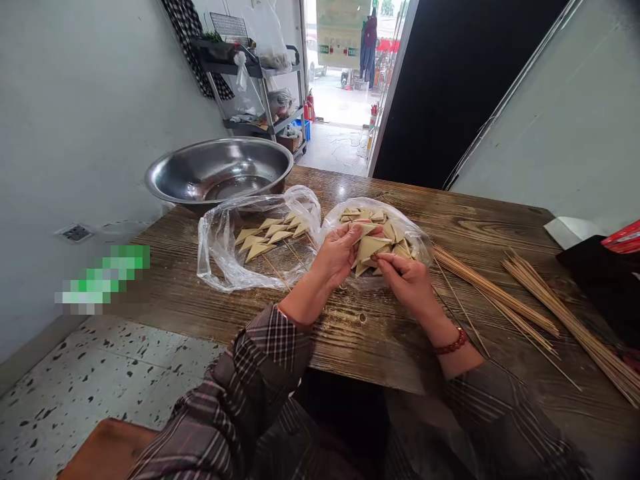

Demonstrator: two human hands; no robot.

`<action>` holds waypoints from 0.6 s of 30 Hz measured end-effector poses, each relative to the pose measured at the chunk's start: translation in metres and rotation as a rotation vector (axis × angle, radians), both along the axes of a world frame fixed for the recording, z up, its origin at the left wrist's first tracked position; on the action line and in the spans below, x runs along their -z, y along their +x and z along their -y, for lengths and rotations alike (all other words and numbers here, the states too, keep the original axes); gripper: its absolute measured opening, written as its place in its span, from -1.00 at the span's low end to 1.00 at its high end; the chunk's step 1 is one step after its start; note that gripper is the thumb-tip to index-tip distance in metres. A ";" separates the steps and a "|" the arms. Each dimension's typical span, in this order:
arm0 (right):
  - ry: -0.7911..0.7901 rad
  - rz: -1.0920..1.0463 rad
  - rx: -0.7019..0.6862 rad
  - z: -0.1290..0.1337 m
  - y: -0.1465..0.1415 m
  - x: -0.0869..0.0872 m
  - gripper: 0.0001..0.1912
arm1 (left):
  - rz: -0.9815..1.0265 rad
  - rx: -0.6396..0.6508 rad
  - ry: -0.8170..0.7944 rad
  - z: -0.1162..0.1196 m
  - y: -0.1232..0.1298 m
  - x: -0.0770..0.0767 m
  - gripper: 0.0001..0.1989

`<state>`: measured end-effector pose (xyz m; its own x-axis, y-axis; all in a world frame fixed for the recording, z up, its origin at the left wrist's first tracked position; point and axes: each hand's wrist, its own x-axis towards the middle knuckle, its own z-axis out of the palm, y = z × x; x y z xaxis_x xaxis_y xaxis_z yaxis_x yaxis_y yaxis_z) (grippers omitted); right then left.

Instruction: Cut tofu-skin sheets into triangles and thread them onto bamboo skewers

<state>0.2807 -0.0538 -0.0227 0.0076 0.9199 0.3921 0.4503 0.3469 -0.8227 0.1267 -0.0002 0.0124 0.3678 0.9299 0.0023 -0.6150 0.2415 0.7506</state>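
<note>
My left hand (pixel 340 252) is closed on pale tan, folded tofu triangles (pixel 373 248), held above a clear plastic bag on the right. The fingertips of my right hand (pixel 407 277) are pinched at the lower edge of these pieces, on what looks like a thin bamboo skewer, mostly hidden by the hand. Under both hands, the right plastic bag (pixel 424 248) holds a heap of more triangles (pixel 400 233). To the left, another clear bag (pixel 213 260) lies spread, with rows of triangles (pixel 273 232) on skewers (pixel 277 272).
Loose bamboo skewers (pixel 495 290) lie on the wooden table (pixel 350 340) at right, beside a second bundle (pixel 565 320). A large steel basin (pixel 220 170) stands at the back left. A black box (pixel 600 280) sits at the right edge. Beyond are a shelf cart (pixel 260 73) and a doorway.
</note>
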 end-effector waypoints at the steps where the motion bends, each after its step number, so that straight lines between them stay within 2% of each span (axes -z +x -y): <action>1: 0.001 -0.002 -0.002 0.000 0.000 0.000 -0.73 | -0.002 -0.001 -0.003 0.000 0.000 0.000 -0.77; 9: -0.010 0.030 0.006 0.002 -0.002 -0.007 -0.75 | -0.011 0.029 -0.016 0.002 0.004 0.001 -0.75; 18: -0.065 0.034 0.026 0.000 -0.003 -0.009 -0.69 | -0.036 0.061 -0.024 0.004 0.007 0.002 -0.74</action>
